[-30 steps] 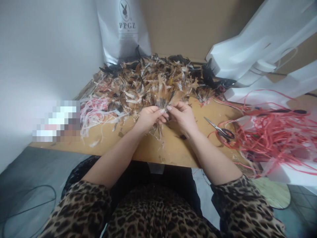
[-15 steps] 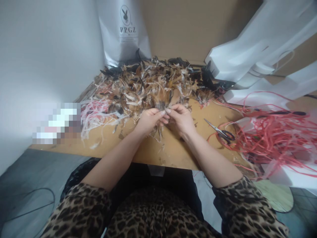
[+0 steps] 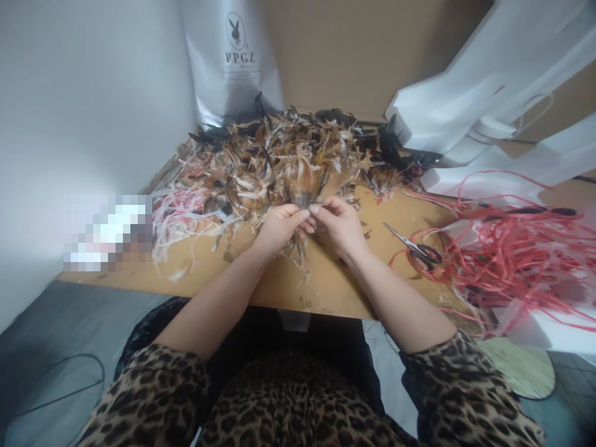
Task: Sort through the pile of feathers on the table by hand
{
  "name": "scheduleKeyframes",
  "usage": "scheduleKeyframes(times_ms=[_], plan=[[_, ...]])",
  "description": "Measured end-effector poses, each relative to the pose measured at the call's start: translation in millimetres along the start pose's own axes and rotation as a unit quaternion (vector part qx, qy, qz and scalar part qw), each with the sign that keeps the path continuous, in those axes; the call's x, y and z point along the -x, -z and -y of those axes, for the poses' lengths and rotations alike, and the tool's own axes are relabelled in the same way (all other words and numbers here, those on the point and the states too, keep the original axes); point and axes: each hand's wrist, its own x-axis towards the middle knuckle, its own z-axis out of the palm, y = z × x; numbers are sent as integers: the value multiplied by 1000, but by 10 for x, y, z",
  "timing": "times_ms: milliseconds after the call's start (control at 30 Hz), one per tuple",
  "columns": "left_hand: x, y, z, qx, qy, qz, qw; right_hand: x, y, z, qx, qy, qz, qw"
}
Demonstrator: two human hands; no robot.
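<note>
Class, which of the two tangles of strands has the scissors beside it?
The red tangle on the right; scissors lie at its left edge, while the paler tangle adjoins feathers.

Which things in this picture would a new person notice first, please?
The eye would probably fall first on the big pile of brown and black feathers, spread across the middle of the table, with the left hand and right hand pinching a small feather bunch before it. Next comes the bright tangle of red and pink strips on the right, with open scissors beside it.
</note>
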Motion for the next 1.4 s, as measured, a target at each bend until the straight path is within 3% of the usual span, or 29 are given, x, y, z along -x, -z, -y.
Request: scheduleKeyframes(times_ms=[200, 467, 567, 767, 833, 967, 1067, 1133, 1200, 1400], plan=[[10, -3, -21, -36, -6, 7, 999, -24, 43, -16, 38, 35, -8, 999], [29, -2, -69, -58, -20, 26, 998, -56, 47, -22, -12, -23, 13, 1000], [13, 15, -38, -75, -21, 21, 997, -70, 92, 44, 44, -21, 31, 998], [-16, 23, 1, -46, -20, -14, 999, -91, 326, 425, 202, 96, -1, 975], [-21, 21, 3, -33, -15, -15, 999, -88, 428, 567, 257, 104, 9, 961], [-31, 24, 6, -20, -6, -26, 999, -42, 612, 734, 394, 75, 90, 912], [-43, 33, 10, -7, -8, -30, 999, 54, 737, 762, 548, 43, 134, 825], [-48, 41, 11, 1, -9, -29, 1000, 147, 833, 762, 639, 38, 126, 758], [-50, 48, 9, 10, -10, -28, 1000, 247, 945, 755, 696, 40, 117, 707], [-31, 34, -13, 29, -5, -23, 999, 425, 1145, 636, 725, -22, 101, 681]])
